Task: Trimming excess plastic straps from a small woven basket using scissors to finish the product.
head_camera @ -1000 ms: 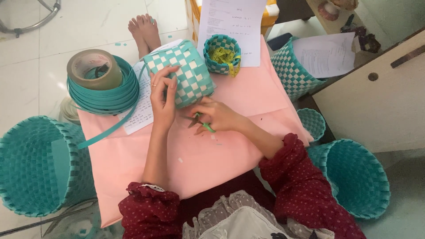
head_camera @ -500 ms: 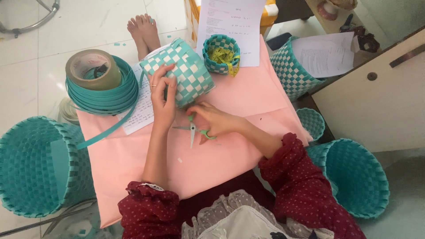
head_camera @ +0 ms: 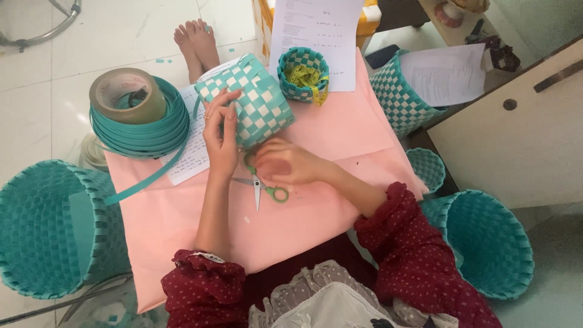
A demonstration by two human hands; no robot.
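A small teal-and-white woven basket (head_camera: 258,100) lies tilted on the pink cloth (head_camera: 340,130). My left hand (head_camera: 221,136) grips its left side, fingers spread over the weave. My right hand (head_camera: 285,164) is blurred just below the basket's lower edge, with nothing seen in its fingers. Green-handled scissors (head_camera: 260,189) lie on the cloth right under that hand, blades pointing toward me. A loose teal strip (head_camera: 152,176) runs from the basket's left side down across the cloth.
A roll of brown tape (head_camera: 124,94) sits on a coil of teal strip (head_camera: 149,130) at the left. A small basket holding a yellow tape measure (head_camera: 303,73) and printed sheets (head_camera: 316,30) lie behind. Larger teal baskets stand at the left (head_camera: 48,225) and right (head_camera: 486,243). Someone's bare feet (head_camera: 197,39) rest on the floor.
My right hand held the scissors a second ago. It has set them down on the cloth and moved up toward the basket. The left hand stays on the basket.
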